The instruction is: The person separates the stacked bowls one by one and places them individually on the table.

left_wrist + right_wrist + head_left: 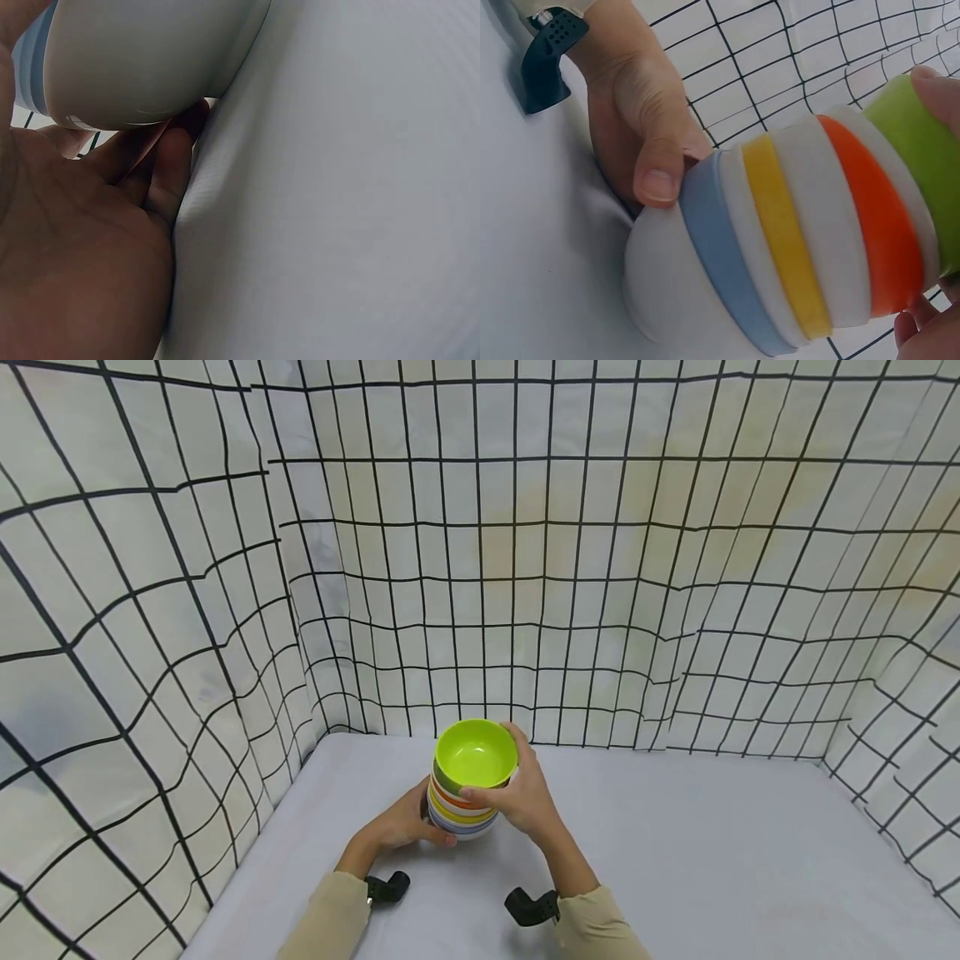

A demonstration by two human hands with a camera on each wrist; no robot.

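A stack of nested bowls stands on the table, leaning slightly. On top is a lime green bowl, its inside facing up. Below it, in the right wrist view, come a bowl with an orange band, one with a yellow band and, lowest, a white bowl with a blue band. My left hand holds the lowest bowl low down, its thumb on the near side. My right hand grips the green bowl from the right, thumb in front and fingers at the far rim.
A white cloth covers the table. White walls with a black grid enclose it at the back and sides. Dark wrist-worn devices sit below the left hand and the right hand.
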